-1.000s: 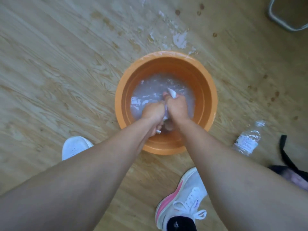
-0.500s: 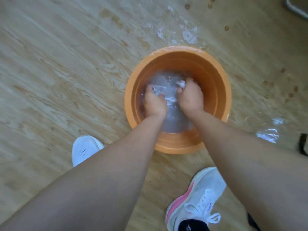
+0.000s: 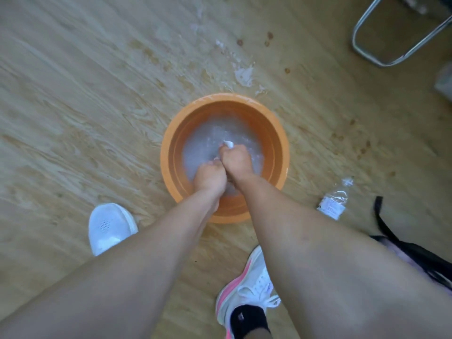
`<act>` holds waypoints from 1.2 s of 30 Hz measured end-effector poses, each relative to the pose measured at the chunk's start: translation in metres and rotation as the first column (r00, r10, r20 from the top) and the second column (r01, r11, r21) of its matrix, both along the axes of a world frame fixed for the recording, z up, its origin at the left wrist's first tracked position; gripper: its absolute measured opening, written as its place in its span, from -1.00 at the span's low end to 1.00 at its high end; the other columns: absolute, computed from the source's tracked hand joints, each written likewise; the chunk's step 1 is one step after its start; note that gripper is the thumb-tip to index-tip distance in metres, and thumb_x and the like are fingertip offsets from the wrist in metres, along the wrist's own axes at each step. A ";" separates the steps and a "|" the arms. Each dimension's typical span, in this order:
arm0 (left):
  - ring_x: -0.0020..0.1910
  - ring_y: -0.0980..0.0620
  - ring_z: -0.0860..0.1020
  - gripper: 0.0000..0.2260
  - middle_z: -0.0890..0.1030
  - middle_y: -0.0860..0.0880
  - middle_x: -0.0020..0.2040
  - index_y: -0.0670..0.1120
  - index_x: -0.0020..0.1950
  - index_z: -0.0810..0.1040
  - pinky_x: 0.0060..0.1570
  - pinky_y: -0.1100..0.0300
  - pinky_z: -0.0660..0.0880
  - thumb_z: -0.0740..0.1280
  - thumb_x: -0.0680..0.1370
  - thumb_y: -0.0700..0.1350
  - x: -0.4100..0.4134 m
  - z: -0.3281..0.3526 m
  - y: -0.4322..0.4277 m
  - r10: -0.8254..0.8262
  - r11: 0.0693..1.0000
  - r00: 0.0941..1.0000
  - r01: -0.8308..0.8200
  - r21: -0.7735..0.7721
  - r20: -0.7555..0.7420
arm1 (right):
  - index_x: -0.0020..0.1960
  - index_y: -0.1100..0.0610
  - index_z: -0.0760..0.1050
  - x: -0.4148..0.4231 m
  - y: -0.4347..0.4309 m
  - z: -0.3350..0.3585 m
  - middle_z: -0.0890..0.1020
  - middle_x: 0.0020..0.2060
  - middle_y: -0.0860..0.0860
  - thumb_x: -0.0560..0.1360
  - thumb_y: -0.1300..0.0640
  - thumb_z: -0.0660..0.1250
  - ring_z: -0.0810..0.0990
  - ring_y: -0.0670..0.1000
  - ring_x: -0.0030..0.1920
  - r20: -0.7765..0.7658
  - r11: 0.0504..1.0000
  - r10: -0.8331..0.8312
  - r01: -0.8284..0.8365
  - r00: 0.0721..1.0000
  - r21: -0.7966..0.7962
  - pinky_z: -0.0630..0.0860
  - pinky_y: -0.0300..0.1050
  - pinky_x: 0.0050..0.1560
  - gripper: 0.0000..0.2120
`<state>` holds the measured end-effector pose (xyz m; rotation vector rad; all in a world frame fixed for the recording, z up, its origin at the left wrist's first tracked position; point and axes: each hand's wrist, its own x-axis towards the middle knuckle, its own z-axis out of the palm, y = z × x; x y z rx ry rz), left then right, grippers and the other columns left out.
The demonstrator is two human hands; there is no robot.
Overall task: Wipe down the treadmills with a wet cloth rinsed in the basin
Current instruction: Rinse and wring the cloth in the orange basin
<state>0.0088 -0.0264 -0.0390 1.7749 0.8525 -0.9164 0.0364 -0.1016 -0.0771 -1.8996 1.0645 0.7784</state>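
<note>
**Fists drawn back together over the basin**

Both hands have pulled in since half a second ago, when they sat side by side with a stretch of cloth between them — now they press knuckle to knuckle, the right one slightly farther from the body than the left.

At the far left, a white shoe [image 3: 110, 226] stands on the wood-grain floor [image 3: 73, 118], its heel hidden behind the left forearm. Next comes the orange basin [image 3: 168, 152], round and sitting on the floor, holding cloudy, foamy water [image 3: 198, 148]. Inside its rim, the left hand [image 3: 210, 177] is curled into a fist low over the water, touching the right hand [image 3: 236, 159], which is also balled tight. Both fists are clenched around the white cloth [image 3: 228, 143]; only a small tip of it pokes out above the right hand's knuckles, and a sliver shows between the two hands. The rest is buried in the grip.

Beyond the basin's far rim, wet patches and bits of foam [image 3: 244, 74] mark the floor, with small brown spots scattered to the right. Near the bottom edge, a white shoe with a pink sole and black sock [image 3: 247, 297] sits under the right forearm. Right of the basin, a clear plastic bottle [image 3: 333, 200] lies on its side — apart from the basin. A black strap [image 3: 384, 223] trails beside it, and a metal tube frame [image 3: 367, 52] curves in the upper right corner.
</note>
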 end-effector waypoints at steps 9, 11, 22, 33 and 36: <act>-0.30 -0.17 0.41 -0.56 0.43 -0.03 -0.42 -0.08 -0.33 0.32 -0.26 0.02 0.16 0.17 0.74 -0.01 -0.001 0.071 0.021 -0.204 0.975 0.956 0.179 0.131 0.210 | 0.27 0.30 0.61 0.004 -0.014 0.032 0.68 0.16 0.26 0.68 0.07 0.22 0.66 0.25 0.23 -0.170 0.991 -0.022 0.044 0.985 0.125 0.55 -0.02 0.10 -0.63; -0.29 -0.20 0.42 -0.54 0.40 -0.11 -0.42 -0.08 -0.36 0.27 -0.26 0.03 0.13 0.17 0.74 -0.03 0.006 0.080 0.037 -0.241 0.961 0.935 0.191 0.201 0.261 | 0.32 0.35 0.58 0.004 -0.019 0.045 0.63 0.29 0.32 0.73 0.00 0.16 0.59 0.28 0.33 -0.117 0.995 0.101 -0.096 0.988 0.040 0.50 -0.01 0.24 -0.55; -0.04 -0.03 0.70 -0.36 0.72 -0.10 0.02 -0.12 0.23 0.58 -0.04 0.08 0.61 0.18 0.58 0.43 0.016 0.105 0.041 0.298 0.856 0.941 -0.338 -0.392 -0.161 | 0.32 -0.07 0.59 -0.040 -0.014 0.207 0.66 0.00 -0.06 0.72 -0.04 0.20 0.62 -0.08 -0.27 0.365 0.851 0.394 -0.485 0.843 0.203 0.56 -0.08 -0.25 -0.74; 0.10 -0.10 0.65 -0.70 0.70 -0.13 0.08 -0.18 0.19 0.63 0.11 0.01 0.55 0.20 0.65 -0.06 -0.011 0.172 0.018 0.317 0.690 0.926 -0.374 -0.620 -0.206 | 0.40 0.11 0.56 -0.059 -0.018 0.193 0.67 0.25 0.13 0.67 0.00 0.34 0.68 0.12 0.18 -0.070 0.492 -0.722 0.583 0.688 0.647 0.61 0.05 0.17 -0.66; -0.05 -0.14 0.63 -0.77 0.68 -0.18 -0.01 -0.22 0.08 0.63 0.02 0.03 0.54 0.30 0.50 -0.15 -0.001 0.169 0.029 0.075 0.845 0.996 -0.034 -0.534 0.055 | 0.36 0.23 0.55 -0.050 -0.009 0.180 0.70 -0.03 0.14 0.65 0.02 0.35 0.73 0.08 -0.18 -0.256 0.249 -0.824 0.728 0.506 0.639 0.64 -0.10 -0.26 -0.62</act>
